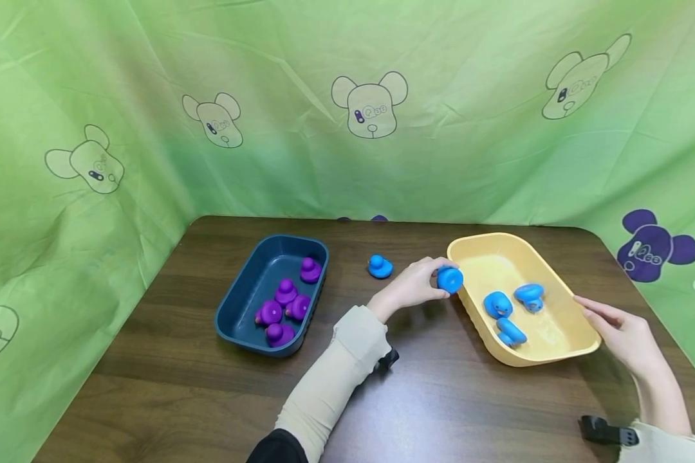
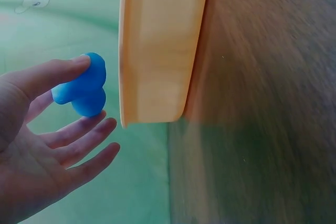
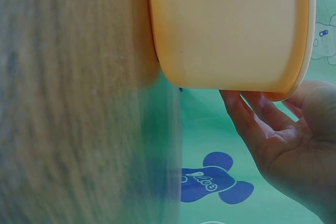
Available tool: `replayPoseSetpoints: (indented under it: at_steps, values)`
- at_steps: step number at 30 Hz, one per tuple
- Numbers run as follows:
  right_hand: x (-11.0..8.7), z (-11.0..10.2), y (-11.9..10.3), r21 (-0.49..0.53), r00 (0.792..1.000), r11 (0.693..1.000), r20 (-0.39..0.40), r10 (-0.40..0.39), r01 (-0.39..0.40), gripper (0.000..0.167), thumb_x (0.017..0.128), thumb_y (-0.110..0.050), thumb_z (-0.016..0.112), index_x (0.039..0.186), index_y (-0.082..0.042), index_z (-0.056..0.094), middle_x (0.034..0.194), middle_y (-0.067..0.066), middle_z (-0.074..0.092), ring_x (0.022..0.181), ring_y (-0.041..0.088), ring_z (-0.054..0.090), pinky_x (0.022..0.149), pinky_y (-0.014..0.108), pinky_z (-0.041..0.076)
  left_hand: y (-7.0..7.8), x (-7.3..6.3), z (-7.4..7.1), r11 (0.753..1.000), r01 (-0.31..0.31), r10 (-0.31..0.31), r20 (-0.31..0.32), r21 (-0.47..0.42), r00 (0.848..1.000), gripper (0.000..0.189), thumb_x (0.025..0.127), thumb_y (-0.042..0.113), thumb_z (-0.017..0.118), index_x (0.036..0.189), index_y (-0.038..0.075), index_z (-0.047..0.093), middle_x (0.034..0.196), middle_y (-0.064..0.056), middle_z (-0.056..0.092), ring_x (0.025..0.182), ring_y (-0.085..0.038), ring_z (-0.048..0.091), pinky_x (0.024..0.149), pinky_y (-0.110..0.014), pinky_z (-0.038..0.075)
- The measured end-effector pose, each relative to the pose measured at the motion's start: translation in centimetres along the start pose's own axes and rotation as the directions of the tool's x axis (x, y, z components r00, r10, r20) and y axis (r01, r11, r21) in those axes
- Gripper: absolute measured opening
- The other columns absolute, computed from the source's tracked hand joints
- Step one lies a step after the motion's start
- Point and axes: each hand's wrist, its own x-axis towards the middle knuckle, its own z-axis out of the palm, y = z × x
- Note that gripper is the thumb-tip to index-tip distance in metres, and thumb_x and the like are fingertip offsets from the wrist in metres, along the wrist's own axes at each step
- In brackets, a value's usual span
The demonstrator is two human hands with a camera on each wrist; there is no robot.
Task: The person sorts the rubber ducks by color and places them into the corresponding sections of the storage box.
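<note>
My left hand (image 1: 414, 283) pinches a blue rubber duck (image 1: 450, 280) between thumb and fingertips. The duck is held just above the left rim of a yellow tray (image 1: 562, 331), its flat underside facing the head camera. In the left wrist view the same blue duck (image 2: 86, 85) sits between thumb and fingers, apart from the tray wall. My right hand (image 1: 628, 334) holds the tray's right rim, thumb at the edge and fingers (image 3: 241, 111) against the outside. Three blue ducks (image 1: 498, 304) lie inside the tray, some tipped over.
Another blue duck (image 1: 379, 266) stands on the wooden table (image 1: 168, 379), left of the yellow tray. Farther left, a dark blue tray (image 1: 246, 292) contains several purple ducks (image 1: 286, 291). Green cloth (image 1: 289, 167) printed with cartoon heads hangs behind the table and at its sides.
</note>
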Motion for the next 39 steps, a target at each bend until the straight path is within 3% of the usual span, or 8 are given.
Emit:
replayPoseSetpoints:
  at_steps: [7,17,24,29,39]
  values:
    - [0.2,0.2,0.6,-0.006,1.0,1.0,-0.027,0.015,-0.015,0.029,0.09,-0.024,0.051,0.118,-0.026,0.058,0.085,-0.047,0.042,0.08,-0.028,0.035,0.064,-0.001,0.027,0.7,0.8,0.1,1.0,-0.012,0.012,-0.015,0.004,1.0,0.05,0.079,0.02,0.067,0.125,0.016,0.047,0.103,-0.004,0.051,0.08,-0.01,0.048,0.067,-0.011,0.036]
    - [-0.1,0.1,0.1,-0.023,1.0,1.0,-0.018,-0.003,0.003,0.03,0.09,-0.023,0.05,0.119,-0.028,0.057,0.086,-0.048,0.04,0.081,-0.028,0.033,0.064,-0.002,0.026,0.9,1.9,0.8,0.997,-0.052,0.053,-0.015,0.061,0.998,0.05,0.08,0.02,0.066,0.125,0.015,0.047,0.107,-0.004,0.052,0.091,-0.015,0.049,0.068,-0.011,0.034]
    - [0.0,0.1,0.1,-0.021,1.0,0.999,-0.009,-0.025,0.025,0.03,0.091,-0.022,0.05,0.12,-0.027,0.056,0.087,-0.048,0.039,0.081,-0.028,0.033,0.064,-0.003,0.026,1.1,2.6,1.1,0.996,-0.054,0.055,-0.021,0.069,0.998,0.051,0.079,0.022,0.067,0.126,0.015,0.047,0.115,-0.005,0.052,0.101,-0.016,0.048,0.078,-0.011,0.035]
    - [0.1,0.2,0.5,-0.033,1.0,0.999,-0.026,0.009,-0.01,0.031,0.091,-0.026,0.05,0.121,-0.026,0.056,0.086,-0.048,0.04,0.081,-0.028,0.033,0.066,-0.002,0.026,1.2,3.1,1.4,0.995,-0.058,0.06,-0.024,0.076,0.998,0.05,0.079,0.022,0.067,0.125,0.015,0.048,0.117,-0.003,0.052,0.103,-0.012,0.047,0.081,-0.011,0.034]
    - [-0.2,0.0,-0.2,-0.024,1.0,1.0,0.0,-0.003,0.003,0.03,0.09,-0.023,0.05,0.119,-0.03,0.056,0.086,-0.048,0.039,0.081,-0.027,0.032,0.063,-0.002,0.027,1.5,4.0,2.0,0.993,-0.065,0.065,0.001,0.1,0.998,0.049,0.08,0.022,0.066,0.125,0.016,0.048,0.12,-0.001,0.051,0.106,-0.007,0.044,0.086,-0.011,0.032]
